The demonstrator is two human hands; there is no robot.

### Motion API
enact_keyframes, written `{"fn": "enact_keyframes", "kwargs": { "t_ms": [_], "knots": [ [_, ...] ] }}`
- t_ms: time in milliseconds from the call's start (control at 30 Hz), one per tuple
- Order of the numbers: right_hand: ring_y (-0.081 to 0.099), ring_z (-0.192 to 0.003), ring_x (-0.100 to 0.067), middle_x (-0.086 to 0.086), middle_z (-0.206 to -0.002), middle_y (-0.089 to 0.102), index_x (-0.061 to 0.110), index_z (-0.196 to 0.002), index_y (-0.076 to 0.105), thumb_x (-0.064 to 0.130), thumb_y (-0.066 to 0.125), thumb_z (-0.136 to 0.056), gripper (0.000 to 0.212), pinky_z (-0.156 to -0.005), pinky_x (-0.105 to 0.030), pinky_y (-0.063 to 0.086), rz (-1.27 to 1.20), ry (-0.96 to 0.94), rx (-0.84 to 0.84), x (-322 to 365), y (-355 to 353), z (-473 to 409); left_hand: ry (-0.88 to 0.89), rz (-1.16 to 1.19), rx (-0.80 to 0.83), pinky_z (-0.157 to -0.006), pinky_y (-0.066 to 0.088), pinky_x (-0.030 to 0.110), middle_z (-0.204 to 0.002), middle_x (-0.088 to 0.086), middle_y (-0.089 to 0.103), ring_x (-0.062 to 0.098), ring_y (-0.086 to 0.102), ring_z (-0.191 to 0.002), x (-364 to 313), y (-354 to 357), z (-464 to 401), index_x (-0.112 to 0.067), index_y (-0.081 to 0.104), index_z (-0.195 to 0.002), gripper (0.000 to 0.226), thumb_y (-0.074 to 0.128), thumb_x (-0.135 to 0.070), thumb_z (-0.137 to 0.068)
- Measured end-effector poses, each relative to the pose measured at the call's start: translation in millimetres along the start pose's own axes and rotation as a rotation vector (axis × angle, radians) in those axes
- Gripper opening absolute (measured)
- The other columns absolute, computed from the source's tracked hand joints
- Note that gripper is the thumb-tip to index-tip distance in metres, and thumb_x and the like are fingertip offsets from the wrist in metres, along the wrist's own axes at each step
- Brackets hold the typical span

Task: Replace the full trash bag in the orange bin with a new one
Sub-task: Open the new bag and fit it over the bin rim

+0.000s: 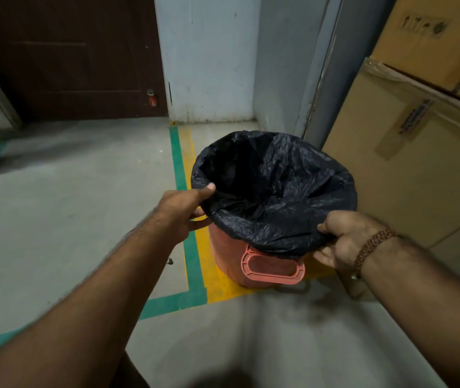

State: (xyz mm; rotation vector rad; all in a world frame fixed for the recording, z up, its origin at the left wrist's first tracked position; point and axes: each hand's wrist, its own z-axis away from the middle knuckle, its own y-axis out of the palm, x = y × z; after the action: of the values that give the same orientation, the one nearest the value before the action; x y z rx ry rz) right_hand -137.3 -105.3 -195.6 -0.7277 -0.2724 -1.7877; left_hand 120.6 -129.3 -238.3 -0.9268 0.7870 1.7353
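Observation:
An orange bin (231, 256) with a loop handle stands on the floor in a corner. A black trash bag (279, 186) lines it, its edge folded over the whole rim and its inside dark and hollow. My left hand (186, 208) pinches the bag's folded edge at the bin's left rim, thumb on top. At the near right rim my right hand (340, 236), with a bead bracelet on the wrist, grips the bag's edge the same way.
Stacked cardboard boxes (407, 152) stand close on the right of the bin. A white wall corner (212, 65) and a dark brown door (69, 57) lie behind. Green and yellow tape lines (192, 247) mark the grey concrete floor.

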Motion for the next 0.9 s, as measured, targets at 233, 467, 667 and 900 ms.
{"fn": "enact_keyframes", "kwargs": {
  "t_ms": [233,467,667,900],
  "knots": [
    [0.057,-0.126,-0.028,-0.013,-0.131,0.06,0.002,-0.122,0.057,-0.008,0.048,-0.095,0.03,-0.105,-0.046,0.048,-0.039,-0.039,0.005,1,-8,-1,0.008,0.048,0.014,-0.054,0.061,0.033,-0.113,0.012,0.075,0.026,0.073,-0.093,-2,6,4,-0.006,0.067,-0.121,0.028,0.066,0.003,-0.095],
    [0.057,-0.074,-0.022,-0.009,-0.087,0.054,0.003,-0.085,0.054,-0.011,0.04,-0.09,0.021,-0.071,-0.037,0.054,0.014,-0.028,0.056,-1,-9,14,0.043,-0.046,0.059,-0.057,0.063,0.035,-0.119,0.011,0.072,0.028,0.07,-0.1,-10,2,17,-0.014,0.067,-0.124,0.036,0.056,0.008,-0.097],
    [0.054,-0.074,-0.024,-0.009,-0.081,0.052,0.007,-0.101,0.056,-0.001,0.056,-0.083,0.019,-0.083,-0.045,0.054,0.278,0.028,0.008,-2,-15,16,0.033,-0.116,0.1,-0.062,0.063,0.039,-0.114,0.011,0.073,0.024,0.071,-0.091,-12,2,29,-0.011,0.064,-0.128,0.043,0.047,0.013,-0.097],
    [0.066,-0.105,-0.03,-0.012,-0.12,0.066,0.015,-0.13,0.06,0.06,0.075,-0.08,0.069,-0.098,-0.046,0.053,1.394,-0.133,-0.093,14,-46,43,-0.012,-0.189,0.09,-0.068,0.061,0.043,-0.117,0.016,0.074,0.033,0.071,-0.102,-10,-17,47,-0.015,0.069,-0.119,0.045,0.049,0.015,-0.093]
  ]
}}
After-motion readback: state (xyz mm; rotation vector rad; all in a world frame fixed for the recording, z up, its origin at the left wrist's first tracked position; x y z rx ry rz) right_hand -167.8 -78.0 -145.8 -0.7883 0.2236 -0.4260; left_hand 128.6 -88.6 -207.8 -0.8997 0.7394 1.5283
